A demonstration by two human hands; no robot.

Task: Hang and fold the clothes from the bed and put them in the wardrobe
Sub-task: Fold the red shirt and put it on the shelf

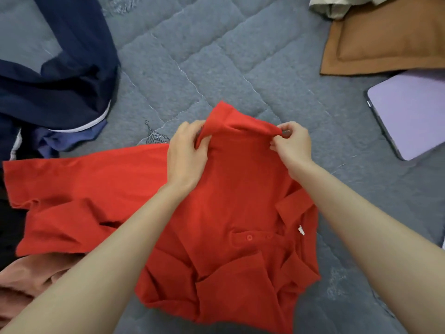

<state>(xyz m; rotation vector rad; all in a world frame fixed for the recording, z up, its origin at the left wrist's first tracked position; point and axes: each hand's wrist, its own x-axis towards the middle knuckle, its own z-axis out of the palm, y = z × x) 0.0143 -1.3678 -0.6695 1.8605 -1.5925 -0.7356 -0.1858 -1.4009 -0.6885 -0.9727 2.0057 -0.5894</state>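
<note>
Red polo shirt (pixel 101 189) lies front-up and rumpled across the near middle of the grey quilted bed (pixel 216 56). One short sleeve is spread flat toward the left, and the lower part is bunched in folds at the near edge. A heap of navy clothing (pixel 60 80) with a white trim sits on the quilt at the far left, apart from the shirt. A brown cushion (pixel 385 44) lies at the far right, with a pale cloth (pixel 337 6) beside its far corner. A flat lilac device (pixel 409 116) rests just in front of the cushion. A salmon-pink garment (pixel 31 278) lies at the near left, partly under the shirt's edge and the left forearm.

Both forearms reach over the shirt to its far side. The left hand (pixel 186 153) has its fingers curled around a raised fold of red fabric, with the thumb pressed in against it. The right hand (pixel 292 147) pinches the other end of that same fold between thumb and fingertips. The strip between the two hands is lifted slightly off the quilt.

The collar (pixel 293 208) lies open on the right, near the right forearm. A small white label (pixel 301 230) shows inside it, and a red button (pixel 249 237) sits on the placket just to its left.
</note>
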